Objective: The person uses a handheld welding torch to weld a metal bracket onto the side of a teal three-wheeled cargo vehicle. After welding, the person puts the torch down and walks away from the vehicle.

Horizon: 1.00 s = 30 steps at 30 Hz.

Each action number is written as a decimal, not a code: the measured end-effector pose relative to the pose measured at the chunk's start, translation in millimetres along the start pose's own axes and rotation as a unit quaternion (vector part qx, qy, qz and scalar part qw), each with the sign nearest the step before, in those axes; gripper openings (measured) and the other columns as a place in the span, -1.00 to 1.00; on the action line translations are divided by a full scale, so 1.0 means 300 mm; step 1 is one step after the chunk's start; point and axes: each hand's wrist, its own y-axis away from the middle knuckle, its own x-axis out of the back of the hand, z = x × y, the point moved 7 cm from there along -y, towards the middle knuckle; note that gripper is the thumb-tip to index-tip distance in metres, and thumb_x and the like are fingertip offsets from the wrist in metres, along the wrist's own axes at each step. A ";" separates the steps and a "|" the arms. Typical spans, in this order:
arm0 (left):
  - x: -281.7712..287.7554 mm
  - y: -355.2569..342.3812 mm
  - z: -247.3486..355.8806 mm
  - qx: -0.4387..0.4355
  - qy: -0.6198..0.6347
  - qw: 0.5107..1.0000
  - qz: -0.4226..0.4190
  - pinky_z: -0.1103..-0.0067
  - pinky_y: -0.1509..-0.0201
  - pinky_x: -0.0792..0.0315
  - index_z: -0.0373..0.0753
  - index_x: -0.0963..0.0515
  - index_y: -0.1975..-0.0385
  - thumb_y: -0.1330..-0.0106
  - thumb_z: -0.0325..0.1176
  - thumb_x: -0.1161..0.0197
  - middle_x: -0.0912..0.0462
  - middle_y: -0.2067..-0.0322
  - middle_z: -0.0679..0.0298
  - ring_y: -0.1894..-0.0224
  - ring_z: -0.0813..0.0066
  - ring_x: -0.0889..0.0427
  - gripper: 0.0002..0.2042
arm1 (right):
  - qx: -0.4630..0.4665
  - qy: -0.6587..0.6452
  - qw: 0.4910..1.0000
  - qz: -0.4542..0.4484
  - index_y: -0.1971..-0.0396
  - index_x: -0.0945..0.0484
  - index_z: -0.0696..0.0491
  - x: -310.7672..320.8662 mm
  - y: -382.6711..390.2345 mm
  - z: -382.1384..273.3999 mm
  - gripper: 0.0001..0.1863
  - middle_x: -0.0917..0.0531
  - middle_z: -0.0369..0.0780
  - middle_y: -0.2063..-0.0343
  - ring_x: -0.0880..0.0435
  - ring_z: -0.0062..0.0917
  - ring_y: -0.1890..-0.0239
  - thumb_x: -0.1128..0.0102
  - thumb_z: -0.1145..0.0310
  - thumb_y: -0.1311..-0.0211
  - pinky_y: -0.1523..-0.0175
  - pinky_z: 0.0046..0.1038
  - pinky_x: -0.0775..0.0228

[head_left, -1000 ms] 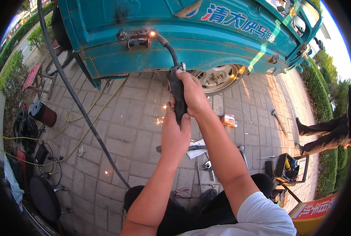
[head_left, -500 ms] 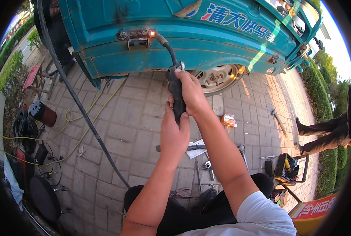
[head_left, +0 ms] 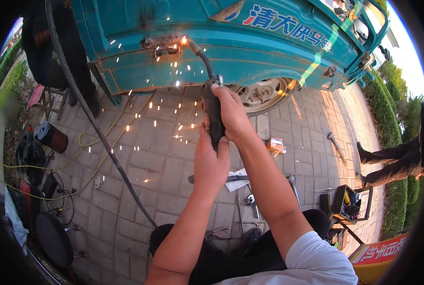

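Observation:
My right hand [head_left: 232, 114] grips the upper part of a black welding torch [head_left: 214, 108], its thumb near the trigger. My left hand [head_left: 211, 164] wraps round the lower end of the handle. The torch's curved neck reaches up to a rusty metal hinge fitting [head_left: 160, 42] on the teal side panel [head_left: 122, 71] of a small cargo vehicle. A bright glow sits at the nozzle tip, and sparks fall over the panel and the paving below. The vehicle's pale wheel [head_left: 264, 95] is behind my right hand.
A co-worker [head_left: 48, 57] in dark clothes is at upper left. Another person's legs [head_left: 390, 171] are at right. Cables [head_left: 94, 124], a dark canister [head_left: 50, 137], a round stool [head_left: 55, 237], an orange box [head_left: 276, 145], a hammer [head_left: 338, 149], wrenches [head_left: 251, 202] and a toolbox [head_left: 347, 204] lie around.
Sparks now spray widely from the glowing tip. The co-worker at upper left has moved further into view. My hands and the torch hold almost the same position.

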 end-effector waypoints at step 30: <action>0.012 0.000 -0.023 -0.009 -0.015 1.000 0.008 0.31 -0.21 -0.40 -0.43 -0.17 -0.38 -0.46 -0.41 -0.06 -0.50 -0.16 -0.16 -0.19 -0.06 -0.53 -0.48 | -0.004 0.037 0.999 0.023 0.24 -0.46 0.16 -0.010 -0.002 0.002 -0.64 -0.53 -0.21 0.51 -0.52 -0.54 0.66 -0.01 0.11 -0.42 0.57 -0.44 -0.41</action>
